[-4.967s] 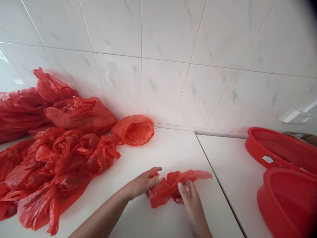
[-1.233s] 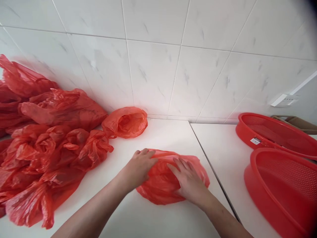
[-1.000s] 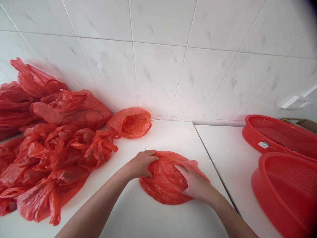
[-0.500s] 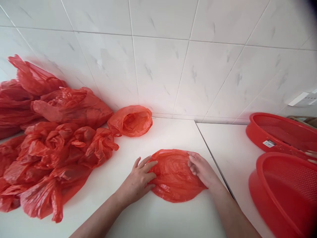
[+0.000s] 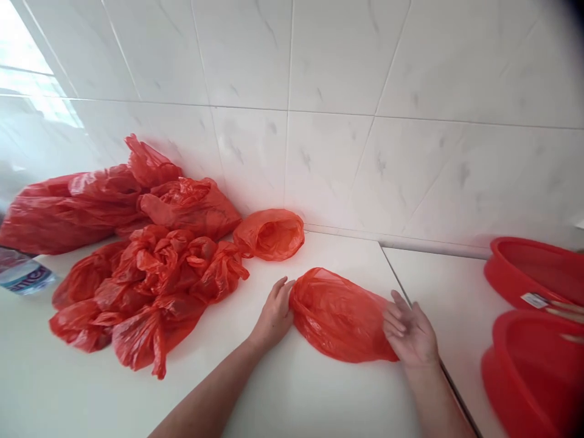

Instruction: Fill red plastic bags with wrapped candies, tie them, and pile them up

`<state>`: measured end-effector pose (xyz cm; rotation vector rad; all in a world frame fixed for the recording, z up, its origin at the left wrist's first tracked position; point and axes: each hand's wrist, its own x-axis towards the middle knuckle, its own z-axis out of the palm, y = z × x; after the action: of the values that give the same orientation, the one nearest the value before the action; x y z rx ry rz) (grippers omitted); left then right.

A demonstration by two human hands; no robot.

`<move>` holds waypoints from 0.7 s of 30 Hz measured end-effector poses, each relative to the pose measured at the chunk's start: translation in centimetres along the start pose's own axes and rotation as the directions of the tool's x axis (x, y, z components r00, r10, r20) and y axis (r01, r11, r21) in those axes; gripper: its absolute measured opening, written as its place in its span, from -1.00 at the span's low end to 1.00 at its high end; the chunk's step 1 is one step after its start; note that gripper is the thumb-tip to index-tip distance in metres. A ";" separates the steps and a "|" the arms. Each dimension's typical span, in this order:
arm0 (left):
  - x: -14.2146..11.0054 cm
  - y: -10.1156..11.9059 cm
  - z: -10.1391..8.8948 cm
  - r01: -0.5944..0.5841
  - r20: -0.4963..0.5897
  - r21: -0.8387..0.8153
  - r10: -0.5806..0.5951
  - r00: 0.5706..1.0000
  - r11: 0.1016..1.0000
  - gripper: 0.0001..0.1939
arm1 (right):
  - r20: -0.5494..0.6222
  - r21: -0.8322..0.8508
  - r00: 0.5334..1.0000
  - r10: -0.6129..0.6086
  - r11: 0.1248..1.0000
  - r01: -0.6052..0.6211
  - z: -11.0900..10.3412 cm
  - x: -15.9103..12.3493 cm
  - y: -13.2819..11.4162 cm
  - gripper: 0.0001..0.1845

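A thin red plastic bag [image 5: 340, 319] lies on the white tabletop between my two hands, its mouth loosely spread and its film see-through. At the bag's left edge, my left hand [image 5: 274, 313] is closed, the rim pinched between thumb and fingers. My right hand [image 5: 413, 331] is at the opposite edge, palm turned partly up and fingers apart. Its fingertips are beside or lightly touching the film; a slight blur hides the exact contact. Behind, against the wall, rests another red plastic bag [image 5: 274, 234] with its round mouth open.
Several knotted red bags [image 5: 159, 280] are heaped at the left, with more bulging bags [image 5: 91, 204] along the tiled wall. A clear, labelled plastic package [image 5: 27, 274] sits at the far left. Two red plastic baskets [image 5: 511, 359] stand at the right, past a seam in the tabletop.
The bag has stretched sideways. My left hand has closed on its left rim, and my right hand has moved right with its palm turned up. The view has swung left.
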<state>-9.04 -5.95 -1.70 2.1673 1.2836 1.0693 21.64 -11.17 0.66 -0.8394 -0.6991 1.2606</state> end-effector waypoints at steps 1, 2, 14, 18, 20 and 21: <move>0.1 -0.2 0.1 0.000 -0.025 -0.002 0.000 1.000 1.000 -0.31 | 0.003 -0.020 0.999 -0.037 0.999 0.037 0.1 0.0 -0.1 -0.65; 0.2 -0.4 0.3 0.003 -0.049 -0.003 -0.003 0.999 1.000 -0.33 | 0.005 -0.037 0.997 -0.072 0.997 0.072 0.1 -0.1 -0.3 -0.65; 0.8 -0.6 0.6 0.154 -0.091 -0.121 -0.165 0.982 0.981 -0.74 | -0.024 0.166 0.994 -0.106 0.980 0.109 1.7 -3.0 -2.8 -0.74; 0.7 0.1 0.4 0.194 -0.062 -0.128 -0.203 0.977 0.973 -0.84 | 0.084 0.226 0.996 -0.026 0.974 0.006 5.0 -4.6 -1.5 -0.82; 0.7 0.3 0.4 0.216 -0.072 -0.128 -0.226 0.971 0.968 -0.84 | 0.123 0.257 0.992 -0.003 0.966 -0.029 6.5 -6.1 -1.1 -0.85; 0.8 0.4 0.3 0.224 -0.079 -0.130 -0.235 0.969 0.966 -0.84 | 0.141 0.288 0.990 -0.001 0.957 -0.040 7.2 -7.0 -1.0 -0.83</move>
<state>-8.34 -5.45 -1.31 1.8473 1.4334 1.1316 14.91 -17.08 5.31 -0.5206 -0.5981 1.4097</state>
